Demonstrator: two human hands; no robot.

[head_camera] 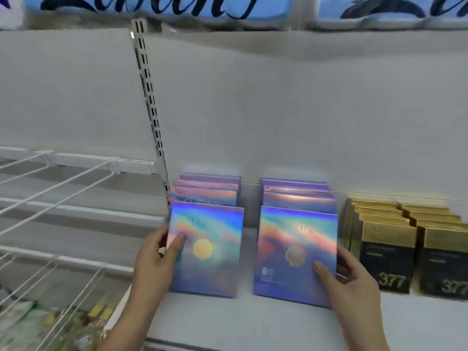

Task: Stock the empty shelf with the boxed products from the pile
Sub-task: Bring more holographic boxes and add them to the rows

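Observation:
Two rows of flat holographic boxes stand upright on the white shelf [253, 323]. My left hand [158, 259] grips the left edge of the front box of the left row [210, 249], thumb on its face. My right hand [352, 277] holds the right edge of the front box of the right row [296, 254], thumb on its lower face. Behind each front box stand several more of the same kind [207, 188], [297, 192]. The pile is not in view.
Two rows of gold-and-black boxes marked 377 [387, 252] stand to the right of the holographic rows. A white wire rack [58, 198] fills the left bay, with packaged goods [50, 323] below it. A slotted upright [149, 97] divides the bays.

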